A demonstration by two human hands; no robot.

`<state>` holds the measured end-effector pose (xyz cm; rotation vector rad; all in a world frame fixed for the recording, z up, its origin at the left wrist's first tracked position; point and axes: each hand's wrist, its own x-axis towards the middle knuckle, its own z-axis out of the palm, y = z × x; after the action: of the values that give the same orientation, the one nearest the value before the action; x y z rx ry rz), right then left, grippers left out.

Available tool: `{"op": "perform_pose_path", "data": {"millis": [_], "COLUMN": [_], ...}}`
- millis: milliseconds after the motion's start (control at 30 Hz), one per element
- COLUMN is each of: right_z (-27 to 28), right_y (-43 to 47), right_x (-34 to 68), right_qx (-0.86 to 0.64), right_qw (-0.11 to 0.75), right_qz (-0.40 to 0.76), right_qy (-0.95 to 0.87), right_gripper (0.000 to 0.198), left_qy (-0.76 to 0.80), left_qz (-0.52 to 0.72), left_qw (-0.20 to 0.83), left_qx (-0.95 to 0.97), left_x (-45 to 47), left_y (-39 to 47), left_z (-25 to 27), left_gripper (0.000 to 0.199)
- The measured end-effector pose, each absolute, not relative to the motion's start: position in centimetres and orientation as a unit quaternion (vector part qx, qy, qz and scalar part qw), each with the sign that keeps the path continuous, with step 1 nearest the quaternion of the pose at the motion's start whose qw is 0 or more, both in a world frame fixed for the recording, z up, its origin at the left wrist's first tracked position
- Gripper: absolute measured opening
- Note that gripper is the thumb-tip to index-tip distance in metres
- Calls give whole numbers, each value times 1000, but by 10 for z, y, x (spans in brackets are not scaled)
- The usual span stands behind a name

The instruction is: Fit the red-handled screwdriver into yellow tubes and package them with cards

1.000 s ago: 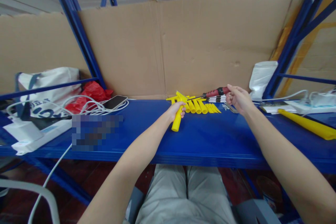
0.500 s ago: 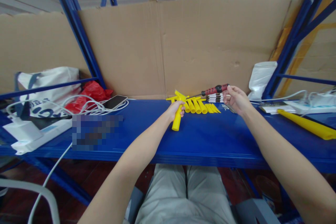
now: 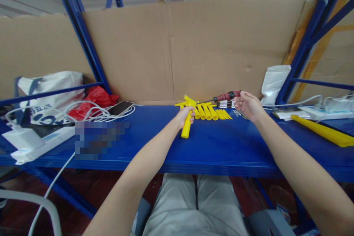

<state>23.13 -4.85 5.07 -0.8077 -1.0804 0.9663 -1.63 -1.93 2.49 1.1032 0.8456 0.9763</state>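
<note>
My left hand (image 3: pixel 185 117) is closed around the tubular grip of a yellow T-shaped handle (image 3: pixel 186 130), its head tilted up beyond my fingers. My right hand (image 3: pixel 249 105) pinches the butt end of a screwdriver (image 3: pixel 228 96) with a red and black grip. The screwdriver's shaft points left, and its tip meets the head of the yellow handle; the exact contact is too small to make out. Behind my left hand lie several more yellow T-shaped handles (image 3: pixel 207 112) in a row. Beside them are small yellow pointed pieces (image 3: pixel 223 114) and small metal screws (image 3: pixel 237 113).
A stack of white and dark strips (image 3: pixel 226 104) lies behind the screws. To the right are a white pouch (image 3: pixel 275 84) and a long yellow piece (image 3: pixel 322 131). A phone (image 3: pixel 121 108), white cables (image 3: pixel 96 112) and a power strip (image 3: pixel 47 142) lie left on the blue bench (image 3: pixel 215 147).
The screwdriver's grip has turned slightly in my right fingers, its butt end a touch lower. My left hand and the yellow handle have stayed in place.
</note>
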Motion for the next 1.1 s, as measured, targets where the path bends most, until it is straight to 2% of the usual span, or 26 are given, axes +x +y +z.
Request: {"op": "perform_pose_path", "data": {"millis": [333, 567, 833, 1100], "right_z": [49, 48, 50, 47], "right_y": [-46, -45, -48, -44], "right_x": [232, 234, 231, 232], "right_qx": [-357, -384, -335, -337], "right_qw": [692, 692, 687, 691], "right_qz": [420, 415, 429, 414], "right_qy": [-465, -450, -481, -488], "right_gripper": [39, 25, 15, 31], "left_qy": [377, 378, 373, 384], "left_qz": [433, 433, 437, 435], "left_qw": [660, 657, 656, 657], "left_qx": [485, 488, 490, 482], "left_x": [-17, -17, -17, -19], "left_y": [-19, -21, -20, -17], "left_z": [25, 27, 25, 25], "left_gripper": [11, 11, 11, 14]}}
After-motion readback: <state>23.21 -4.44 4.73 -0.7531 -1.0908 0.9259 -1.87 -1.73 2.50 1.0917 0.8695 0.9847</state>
